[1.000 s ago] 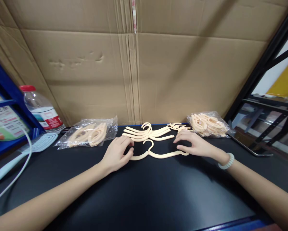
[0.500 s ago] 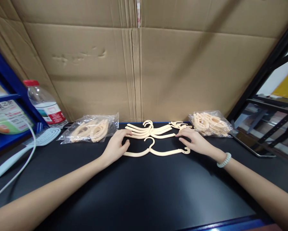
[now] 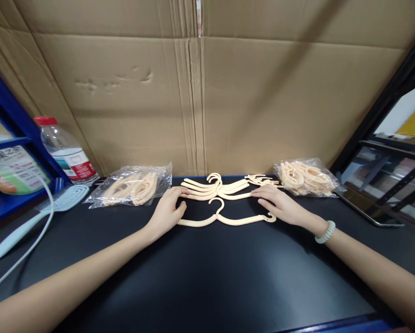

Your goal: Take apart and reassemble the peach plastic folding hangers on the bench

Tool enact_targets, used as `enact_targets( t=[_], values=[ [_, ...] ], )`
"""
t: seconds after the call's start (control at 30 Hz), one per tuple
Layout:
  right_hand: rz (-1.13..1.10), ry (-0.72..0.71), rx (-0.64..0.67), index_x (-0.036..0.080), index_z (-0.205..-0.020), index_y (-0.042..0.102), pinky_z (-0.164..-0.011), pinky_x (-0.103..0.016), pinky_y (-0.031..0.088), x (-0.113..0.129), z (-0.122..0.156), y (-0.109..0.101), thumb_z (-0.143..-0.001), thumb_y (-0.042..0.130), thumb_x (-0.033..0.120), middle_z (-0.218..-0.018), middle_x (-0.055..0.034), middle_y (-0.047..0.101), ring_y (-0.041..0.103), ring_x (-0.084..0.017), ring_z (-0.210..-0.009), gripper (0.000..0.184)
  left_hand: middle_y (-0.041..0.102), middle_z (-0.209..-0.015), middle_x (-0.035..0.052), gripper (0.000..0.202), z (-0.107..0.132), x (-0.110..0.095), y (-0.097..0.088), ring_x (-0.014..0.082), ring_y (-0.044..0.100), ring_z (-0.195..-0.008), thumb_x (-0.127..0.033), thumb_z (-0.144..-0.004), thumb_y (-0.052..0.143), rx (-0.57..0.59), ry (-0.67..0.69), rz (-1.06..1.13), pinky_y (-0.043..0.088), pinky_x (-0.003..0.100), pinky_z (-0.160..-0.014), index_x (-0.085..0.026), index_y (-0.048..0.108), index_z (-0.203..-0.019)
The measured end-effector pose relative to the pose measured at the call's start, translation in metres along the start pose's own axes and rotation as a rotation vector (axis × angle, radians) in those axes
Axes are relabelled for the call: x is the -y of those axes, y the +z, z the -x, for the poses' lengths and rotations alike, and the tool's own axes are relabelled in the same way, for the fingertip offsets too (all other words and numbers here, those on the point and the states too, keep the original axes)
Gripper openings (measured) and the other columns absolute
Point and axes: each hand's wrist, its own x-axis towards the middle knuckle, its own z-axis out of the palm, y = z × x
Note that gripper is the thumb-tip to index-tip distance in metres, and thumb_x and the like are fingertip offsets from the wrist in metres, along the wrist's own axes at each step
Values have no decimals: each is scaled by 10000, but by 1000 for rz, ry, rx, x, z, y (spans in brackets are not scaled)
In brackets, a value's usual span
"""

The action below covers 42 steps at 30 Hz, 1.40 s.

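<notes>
Several cream plastic clothes hangers lie stacked near the back of the black table, hooks pointing away from me. In front of them lies one more cream hanger, its left end hidden by my left hand. That hand is open, its fingertips at the left ends of the stack and its thumb beside the front hanger. My right hand is open too, with fingertips touching the right end of the stack's nearest hanger. A small hook piece shows at the front hanger's right end, below my right thumb.
Behind my right hand is a pile of small cream pieces. Clear bags of folded cream parts lie at left and right. At far left are a bottle, a hairbrush and a white cable. Cardboard stands behind.
My right fingers have settled onto the end of the stack's nearest hanger. My left hand has hardly moved, and the hangers lie as before. The view has shifted slightly.
</notes>
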Motion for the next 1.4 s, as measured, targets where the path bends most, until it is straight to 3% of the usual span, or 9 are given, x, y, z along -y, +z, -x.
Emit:
enact_targets(
  t=[0.67,0.97,1.13,1.4],
  values=[
    [-26,-4,-10,243,-1203,616,-1016,-505,444,-1,0,2,-965,427,298,-1184,-84,643,550,-258,-1156,310,659,-964,79,274,0,2,2,217,632,-913,-131,-756,432,-16,-58,-3,509,382,-846,-164,595,-972],
    [185,69,-195,184,-983,657,-881,-489,482,-33,1,-25,-946,433,234,-972,-103,679,582,-273,-963,233,676,-964,94,267,-1,3,2,230,648,-911,-159,-765,441,-2,-67,5,512,398,-850,-147,606,-974],
    [281,90,-168,185,-942,666,-833,-475,485,-47,5,-34,-923,461,221,-911,-96,681,568,-282,-920,209,684,-970,89,256,-1,2,2,229,654,-919,-171,-774,449,8,-70,7,514,404,-861,-160,602,-979],
    [327,59,-42,209,-913,696,-840,-482,466,-53,8,-24,-932,485,264,-925,-77,693,551,-286,-947,219,716,-980,74,222,-2,2,1,235,672,-927,-203,-779,476,18,-90,19,526,395,-867,-185,619,-948]
  ],
)
